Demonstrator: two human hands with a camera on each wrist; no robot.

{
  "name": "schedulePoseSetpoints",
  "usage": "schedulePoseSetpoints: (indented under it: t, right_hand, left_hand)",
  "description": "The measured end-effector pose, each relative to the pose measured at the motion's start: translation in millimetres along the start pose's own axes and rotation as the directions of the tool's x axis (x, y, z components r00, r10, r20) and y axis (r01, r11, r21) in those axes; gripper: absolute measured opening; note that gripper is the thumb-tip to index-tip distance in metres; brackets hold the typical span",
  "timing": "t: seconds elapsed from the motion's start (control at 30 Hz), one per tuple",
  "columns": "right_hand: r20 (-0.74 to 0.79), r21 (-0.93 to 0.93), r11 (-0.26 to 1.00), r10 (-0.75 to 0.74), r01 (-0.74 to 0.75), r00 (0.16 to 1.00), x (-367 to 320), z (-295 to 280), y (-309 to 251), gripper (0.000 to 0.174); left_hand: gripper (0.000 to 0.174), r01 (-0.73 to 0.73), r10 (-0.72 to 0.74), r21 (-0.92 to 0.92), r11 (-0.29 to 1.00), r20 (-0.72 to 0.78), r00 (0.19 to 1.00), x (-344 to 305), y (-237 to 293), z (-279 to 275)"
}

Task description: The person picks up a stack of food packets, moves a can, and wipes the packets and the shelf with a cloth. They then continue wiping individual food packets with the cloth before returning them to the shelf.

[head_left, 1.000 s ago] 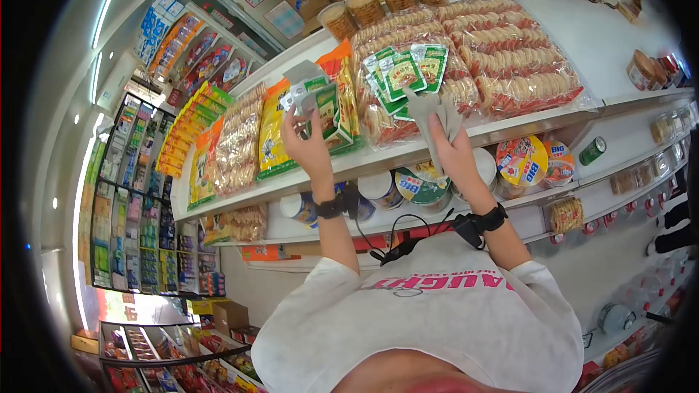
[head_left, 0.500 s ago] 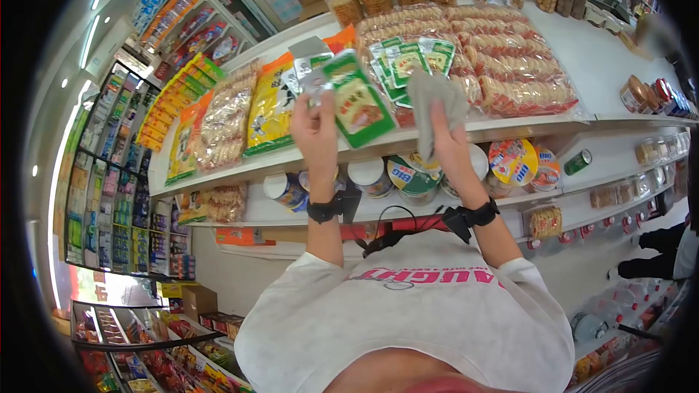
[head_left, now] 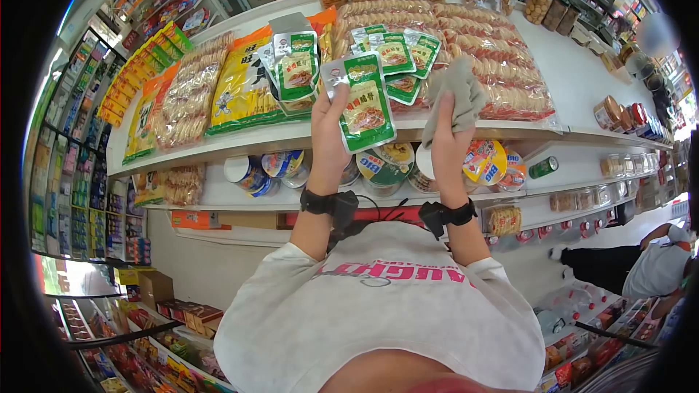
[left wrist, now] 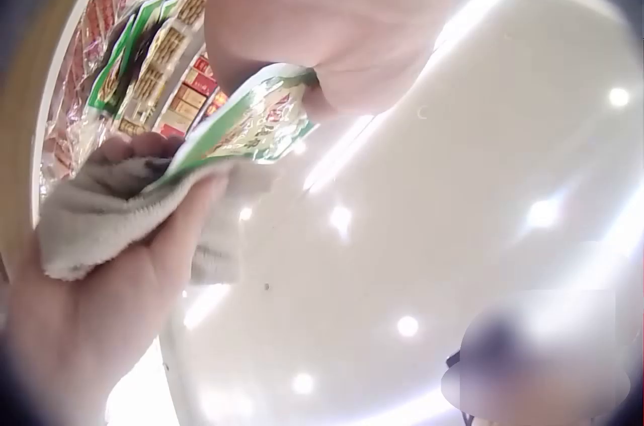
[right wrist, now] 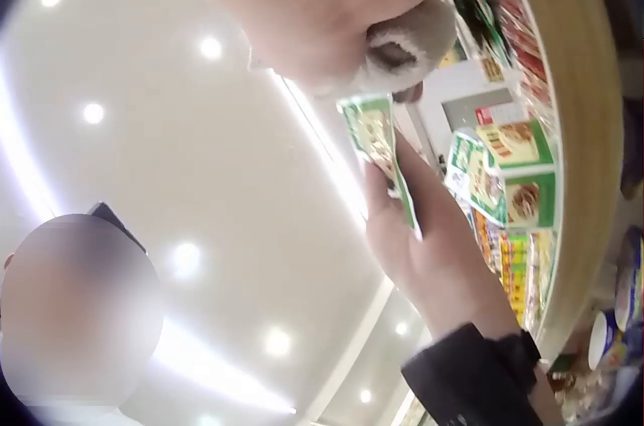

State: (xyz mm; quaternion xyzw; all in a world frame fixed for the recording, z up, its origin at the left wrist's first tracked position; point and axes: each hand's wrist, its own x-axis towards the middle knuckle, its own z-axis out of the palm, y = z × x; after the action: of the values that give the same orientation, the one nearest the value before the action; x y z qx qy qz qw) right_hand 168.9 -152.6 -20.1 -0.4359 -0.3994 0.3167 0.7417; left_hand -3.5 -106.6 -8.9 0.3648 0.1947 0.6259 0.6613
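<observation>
My left hand [head_left: 329, 131] pinches a green snack packet [head_left: 368, 113] by its left edge, upright in front of the top shelf [head_left: 218, 147]. More green packets [head_left: 393, 54] lie on the shelf beyond it. My right hand [head_left: 445, 147] clutches a grey cloth [head_left: 457, 91] just right of the packet. To wipe well, I judge I should brace the packet from behind and stroke the cloth flat across its face.

1. The left hand [head_left: 330, 138] holds a green packet [head_left: 368, 110] upright before the shelf [head_left: 218, 147].
2. The right hand [head_left: 445, 147] grips a grey cloth [head_left: 457, 91] just beside it.
3. Similar packets [head_left: 393, 54] seemingly lie atop biscuit bags [head_left: 502, 65].
</observation>
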Motion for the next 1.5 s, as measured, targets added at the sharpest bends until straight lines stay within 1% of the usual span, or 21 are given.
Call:
schedulePoseSetpoints:
  t: [0.07,0.1,0.17,0.23,0.33,0.4,0.47,0.53,0.57,0.63,0.7,0.8,0.87,0.93,1.03,1.13,1.17,1.23,1.3,1.37,1.5]
  right_hand:
    - [0.171,-0.273,0.952,-0.093,0.138,0.981,-6.9,7.5,-6.9,0.054]
    - [0.256,-0.391,0.826,-0.327,0.407,0.91,-18.8,30.9,-7.6,0.052]
    - [0.398,-0.431,0.648,-0.488,0.627,0.777,-21.0,39.1,-6.8,0.052]
    - [0.466,-0.339,0.706,-0.448,0.622,0.763,1.1,28.5,4.7,0.059]
    - [0.317,-0.107,0.985,-0.094,0.134,0.944,29.1,24.4,10.0,0.06]
    - [0.332,-0.063,0.974,-0.186,0.218,0.925,31.4,24.8,11.8,0.063]
    - [0.322,-0.101,0.868,-0.434,0.487,0.841,11.5,35.6,10.2,0.062]
    - [0.53,-0.265,0.697,-0.472,0.666,0.705,8.7,27.7,-6.4,0.066]
    - [0.562,-0.255,0.684,-0.47,0.684,0.68,14.6,25.9,-16.0,0.067]
    - [0.586,-0.321,0.569,-0.509,0.757,0.631,33.5,19.0,-21.8,0.06]
    - [0.347,-0.236,0.844,-0.389,0.481,0.853,53.2,14.0,-11.7,0.053]
    - [0.127,0.018,0.991,-0.133,0.132,0.983,61.6,-2.3,-7.7,0.045]
    - [0.163,0.274,0.95,0.109,-0.151,0.981,57.5,-12.0,-9.5,0.04]
    - [0.362,0.515,0.692,0.359,-0.506,0.86,34.7,-17.9,-11.5,0.037]
    - [0.245,0.32,0.862,0.326,-0.394,0.913,1.5,-4.3,-10.7,0.032]
    - [0.219,-0.029,0.991,0.132,-0.129,0.967,0.9,-11.4,-2.8,0.03]
    - [0.206,-0.025,0.983,0.181,-0.18,0.962,1.2,-11.7,-3.2,0.039]
    - [0.214,-0.027,0.995,-0.086,0.094,0.973,-3.9,0.1,7.7,0.043]
    - [0.318,-0.168,0.899,-0.338,0.403,0.886,-12.7,17.4,0.8,0.052]
    - [0.556,-0.294,0.756,-0.362,0.585,0.748,-25.5,17.3,-4.7,0.052]
    - [0.729,-0.373,0.495,-0.367,0.784,0.578,-1.2,22.1,-5.0,0.053]
  left_hand:
    - [0.044,0.026,-0.028,0.031,0.999,0.081,0.996,-4.9,-16.3,0.4]
    - [0.047,0.003,-0.008,0.039,0.999,0.108,0.994,-12.9,-34.7,4.9]
    - [0.057,0.1,-0.119,0.135,0.986,0.149,0.982,-22.5,-34.2,15.5]
    - [0.065,0.091,-0.131,0.172,0.981,0.243,0.961,-24.5,-35.7,25.0]
    - [0.07,-0.038,-0.043,0.205,0.978,0.377,0.925,-26.4,-44.7,26.9]
    - [0.07,-0.048,-0.02,0.167,0.985,0.381,0.924,-29.9,-47.8,36.5]
    - [0.073,0.002,-0.072,0.228,0.974,0.297,0.952,-23.9,-32.9,40.9]
    - [0.075,0.146,-0.176,0.164,0.976,0.186,0.967,-22.5,-26.5,39.7]
    - [0.066,0.09,-0.111,0.103,0.991,0.232,0.966,-22.5,-30.3,33.8]
    - [0.059,-0.143,-0.031,0.445,0.884,0.361,0.932,-21.3,-31.4,33.3]
    - [0.054,-0.3,-0.064,0.668,0.681,0.462,0.884,-23.6,-20.5,47.3]
    - [0.046,-0.139,-0.082,0.581,0.802,0.338,0.938,-26.4,-21.4,44.1]
    - [0.044,-0.095,-0.054,0.535,0.839,0.256,0.965,-25.0,-19.3,50.2]
    - [0.046,-0.065,-0.084,0.647,0.759,0.197,0.977,-15.7,-21.8,40.5]
    - [0.053,-0.226,0.109,0.574,0.787,0.231,0.967,-9.2,-24.1,57.3]
    - [0.062,-0.51,0.411,0.779,0.364,0.357,0.839,9.2,-42.6,37.8]
    - [0.069,-0.494,0.336,0.793,0.356,0.385,0.86,7.2,-40.4,34.4]
    - [0.068,-0.276,0.19,0.601,0.751,0.204,0.96,-4.9,-59.5,23.4]
    - [0.07,-0.025,-0.004,0.293,0.956,0.1,0.995,-13.1,-70.0,11.9]
    - [0.071,0.184,-0.183,-0.002,0.983,0.081,0.98,-10.9,-47.6,6.3]
    - [0.072,0.191,-0.194,-0.093,0.977,-0.022,0.981,-19.6,-25.9,34.5]
